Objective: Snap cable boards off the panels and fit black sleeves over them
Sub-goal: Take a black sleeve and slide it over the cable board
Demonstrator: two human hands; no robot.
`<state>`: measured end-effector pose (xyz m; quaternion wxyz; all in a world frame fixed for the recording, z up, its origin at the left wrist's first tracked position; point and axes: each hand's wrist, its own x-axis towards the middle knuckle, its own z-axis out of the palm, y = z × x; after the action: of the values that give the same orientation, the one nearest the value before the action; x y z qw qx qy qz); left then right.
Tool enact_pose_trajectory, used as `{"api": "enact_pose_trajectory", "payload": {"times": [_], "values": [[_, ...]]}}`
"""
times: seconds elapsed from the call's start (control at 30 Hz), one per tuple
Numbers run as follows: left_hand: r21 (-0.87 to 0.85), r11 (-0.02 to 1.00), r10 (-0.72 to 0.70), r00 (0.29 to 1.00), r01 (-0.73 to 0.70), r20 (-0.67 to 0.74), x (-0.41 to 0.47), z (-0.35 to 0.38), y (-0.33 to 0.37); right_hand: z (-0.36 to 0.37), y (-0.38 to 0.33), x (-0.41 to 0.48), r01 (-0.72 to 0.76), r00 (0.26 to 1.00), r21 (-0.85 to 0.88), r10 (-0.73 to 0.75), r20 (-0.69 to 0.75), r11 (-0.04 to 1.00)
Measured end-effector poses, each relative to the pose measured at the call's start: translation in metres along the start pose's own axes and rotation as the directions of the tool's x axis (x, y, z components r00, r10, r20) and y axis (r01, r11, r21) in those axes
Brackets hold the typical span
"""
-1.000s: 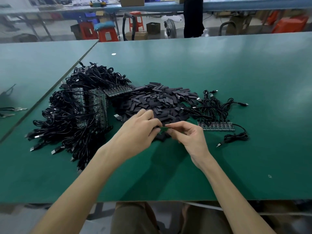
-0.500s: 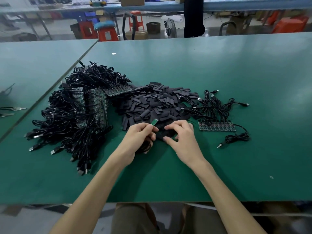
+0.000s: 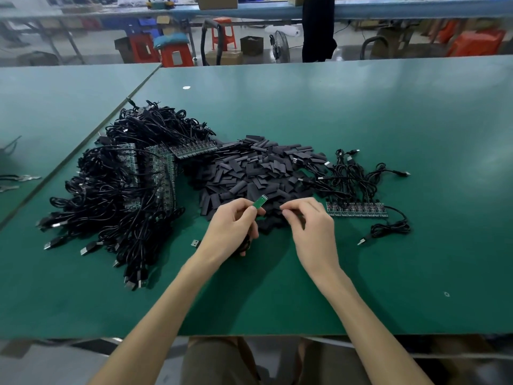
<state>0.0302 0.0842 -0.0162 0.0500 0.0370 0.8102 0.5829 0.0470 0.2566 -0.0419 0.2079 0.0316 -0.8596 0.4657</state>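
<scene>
Left hand (image 3: 233, 229): pinching the green cable board (image 3: 260, 202), which is tilting up over the near edge of the sleeve pile (image 3: 258, 173).
Right hand (image 3: 311, 229): curling its fingertips at that edge; I cannot tell whether it is gripping anything.
Panel (image 3: 356, 209): lying just beside the right hand.
</scene>
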Motion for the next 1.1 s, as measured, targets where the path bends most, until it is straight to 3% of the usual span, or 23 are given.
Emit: {"api": "enact_pose_trajectory", "payload": {"times": [0.2, 0.33, 0.53, 0.67, 0.87, 1.1], "values": [[0.173, 0.981, 0.083, 0.997, -0.083, 0.006, 0.002, -0.002, 0.008, -0.008, 0.008, 0.001, -0.166, 0.959, 0.232, 0.213, -0.19, 0.958], [0.096, 0.993, 0.071, 0.996, -0.075, 0.05, 0.002, 0.008, 0.003, -0.011, 0.009, 0.002, -0.198, 0.956, 0.494, 0.278, -0.094, 0.847], [0.17, 0.983, 0.077, 0.996, -0.07, -0.033, 0.005, 0.016, -0.01, -0.013, 0.007, 0.002, -0.227, 0.97, 0.623, 0.232, 0.074, 0.749], [0.333, 0.934, 0.149, 0.988, -0.129, -0.035, 0.007, 0.004, -0.012, -0.012, 0.005, 0.002, -0.232, 0.973, 0.634, 0.186, 0.14, 0.738], [0.24, 0.953, 0.186, 0.982, -0.186, 0.027, 0.005, -0.001, -0.016, -0.01, 0.005, 0.004, -0.257, 0.966, 0.635, 0.182, 0.182, 0.728], [0.313, 0.924, 0.219, 0.975, -0.221, 0.042, 0.0, 0.001, -0.022, -0.009, 0.008, 0.003, -0.254, 0.967, 0.625, 0.211, 0.144, 0.738]]}}
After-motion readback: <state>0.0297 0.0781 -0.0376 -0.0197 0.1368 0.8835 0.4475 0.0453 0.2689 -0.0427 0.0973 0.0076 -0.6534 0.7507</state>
